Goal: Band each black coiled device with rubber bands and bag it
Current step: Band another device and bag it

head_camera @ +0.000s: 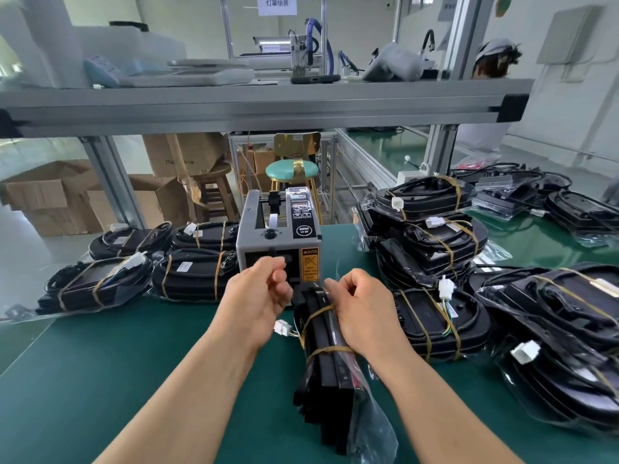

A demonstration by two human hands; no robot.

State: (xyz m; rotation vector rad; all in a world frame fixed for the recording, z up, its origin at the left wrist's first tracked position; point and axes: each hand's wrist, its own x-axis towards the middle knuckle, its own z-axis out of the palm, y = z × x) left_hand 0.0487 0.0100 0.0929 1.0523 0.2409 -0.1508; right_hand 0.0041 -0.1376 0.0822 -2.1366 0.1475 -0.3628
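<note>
Right hand (363, 313) grips the banded device (331, 373) up top; left hand (259, 296) fingers curl by the dispenser (278, 236), can't tell if they're pinching anything.

The black device (330, 380) is standing on edge on the green mat (134, 380), two tan rubber bands (330, 349) hugging it, clear bag (370, 430) hanging half-on.

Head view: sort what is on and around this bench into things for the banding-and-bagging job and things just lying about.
Job: black device, held by right hand; its rubber bands; clear bag; banded piles; tape dispenser at left hand.
Lying about: green stool; cardboard boxes; wooden stool.
</note>
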